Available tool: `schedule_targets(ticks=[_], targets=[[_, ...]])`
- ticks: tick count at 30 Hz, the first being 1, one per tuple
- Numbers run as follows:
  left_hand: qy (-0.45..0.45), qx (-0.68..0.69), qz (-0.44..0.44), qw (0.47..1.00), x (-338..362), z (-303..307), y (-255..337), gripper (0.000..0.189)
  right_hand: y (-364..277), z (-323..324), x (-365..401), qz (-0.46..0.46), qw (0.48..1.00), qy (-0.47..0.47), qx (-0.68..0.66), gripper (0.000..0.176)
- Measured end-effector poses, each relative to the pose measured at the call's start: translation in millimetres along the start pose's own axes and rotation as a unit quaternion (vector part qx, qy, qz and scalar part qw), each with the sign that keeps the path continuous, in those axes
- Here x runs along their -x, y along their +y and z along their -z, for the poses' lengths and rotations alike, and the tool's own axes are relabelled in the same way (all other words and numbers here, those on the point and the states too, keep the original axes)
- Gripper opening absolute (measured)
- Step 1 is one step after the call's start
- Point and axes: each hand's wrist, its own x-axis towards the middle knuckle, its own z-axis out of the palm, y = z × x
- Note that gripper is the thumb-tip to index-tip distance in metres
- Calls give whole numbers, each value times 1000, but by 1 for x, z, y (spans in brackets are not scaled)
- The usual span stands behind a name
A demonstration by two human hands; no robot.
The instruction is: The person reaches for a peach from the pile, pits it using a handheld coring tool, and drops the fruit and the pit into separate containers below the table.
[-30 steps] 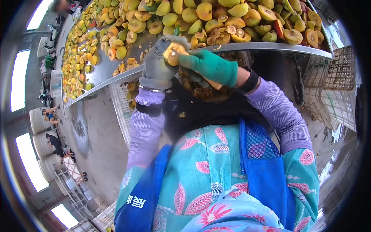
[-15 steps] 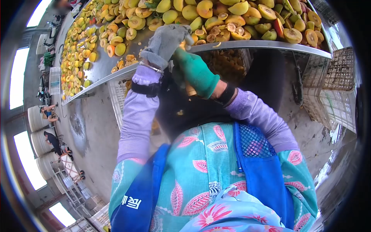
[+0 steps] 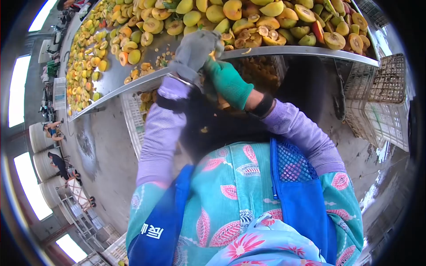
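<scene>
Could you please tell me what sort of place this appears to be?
Most likely a fruit-processing workshop: cut fruit lies heaped on a metal table, crates stand stacked near it, and large pale tubs stand along the wall.

The table's front edge [image 3: 310,50] blocks low forward travel; heaped fruit [image 3: 286,17] stands directly behind it. Left of the left hand [image 3: 195,53], a bare strip of metal [image 3: 111,80] gives passage between scattered pieces [image 3: 134,56]. Stacked crates [image 3: 377,106] obstruct the far right.
</scene>
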Motion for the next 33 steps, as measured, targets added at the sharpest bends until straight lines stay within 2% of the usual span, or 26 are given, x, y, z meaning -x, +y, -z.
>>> schedule_targets(ticks=[2,5,7,9,10,11,12,13,14,15,16,18,19,21,22,23,26,28,29,30,31,32,33], targets=[[-210,115,86,967,-11,18,2,19,0,-2,6,12,999,-40,-17,45],[-212,28,-111,971,-16,21,-5,21,-1,-8,4,-44,992,-50,-105,43],[-197,-47,-227,953,-12,19,-13,21,-1,-6,11,-28,998,-56,-27,41],[-258,-19,-180,949,-15,28,-5,22,-5,-6,17,-40,997,-55,27,36],[-283,-8,-155,946,-17,31,-3,22,-7,-6,17,-70,993,-81,-51,36],[-256,134,-67,955,-17,31,-4,20,-11,-6,14,-96,981,-108,-128,35],[-161,298,55,939,-13,27,3,21,-16,-7,13,-119,962,-134,-207,35],[-62,447,174,875,-4,19,17,24,-28,-9,17,-110,955,-136,-239,34],[40,574,284,767,1,13,28,27,-28,-5,16,-114,951,-167,-234,34],[69,595,320,734,3,10,33,42,-27,0,13,-119,946,-197,-228,34],[52,651,306,693,4,8,30,41,-25,5,12,-126,941,-225,-220,33],[27,750,275,601,11,10,24,40,-27,8,19,-138,904,-287,-284,35],[66,730,237,637,13,10,25,39,-24,7,19,-137,892,-307,-304,36],[135,740,287,593,15,20,38,36,-22,3,18,-131,875,-347,-311,37],[168,743,310,569,19,26,44,35,-23,-1,21,-133,893,-340,-265,37],[196,726,299,587,26,33,48,32,-20,-4,23,-144,895,-342,-246,36],[193,910,202,306,77,42,-3,27,-17,-19,35,-147,890,-374,-214,36],[167,846,228,452,116,93,-1,18,-27,-19,46,-155,886,-377,-218,36],[230,651,385,613,138,106,-10,17,-32,-12,42,-148,912,-328,-194,35],[273,396,508,715,152,110,-19,16,-35,-3,40,-141,935,-276,-172,35],[177,228,523,802,144,117,-22,18,-35,12,33,-191,927,-242,-213,31],[76,52,516,852,134,125,-21,20,-33,28,26,-238,915,-203,-254,28],[-26,-124,484,866,117,133,-18,22,-26,37,19,-224,924,-190,-246,26]])
